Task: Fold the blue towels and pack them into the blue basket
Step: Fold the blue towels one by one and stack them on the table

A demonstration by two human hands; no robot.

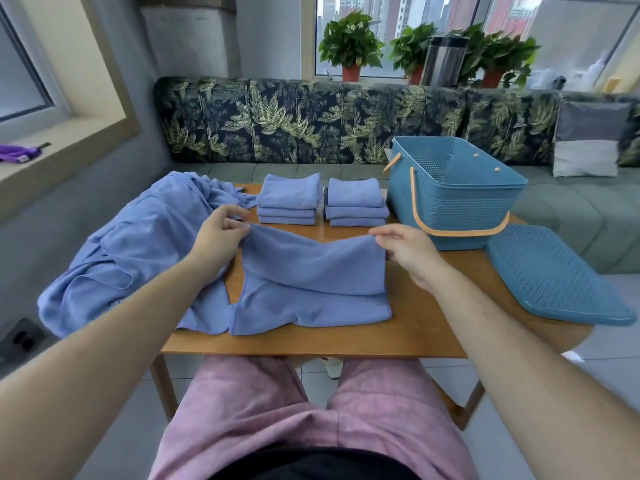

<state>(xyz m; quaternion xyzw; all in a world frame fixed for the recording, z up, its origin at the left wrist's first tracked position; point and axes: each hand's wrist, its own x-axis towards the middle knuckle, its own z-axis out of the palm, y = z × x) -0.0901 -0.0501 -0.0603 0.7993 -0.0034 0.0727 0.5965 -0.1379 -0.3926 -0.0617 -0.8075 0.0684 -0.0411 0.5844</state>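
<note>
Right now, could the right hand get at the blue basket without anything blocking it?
Probably yes. The right hand is pinching a corner of the towel, so it would have to let go first. The blue basket stands just beyond it with an open top, its lid lying aside, and nothing lies between them.

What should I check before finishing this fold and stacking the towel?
1. Left hand pinching the far corner of the half-folded blue cloth towel: ok.
2. Right hand pinching the other far corner: ok.
3. Folded edges aligned: not ok, the near left corner is skewed.
4. Two stacks of folded blue towels tidy: ok.
5. Blue perforated plastic basket open, its flat blue lid beside it: ok.
6. Unfolded towel pile clear of the fold: not ok, overlapping.
</note>
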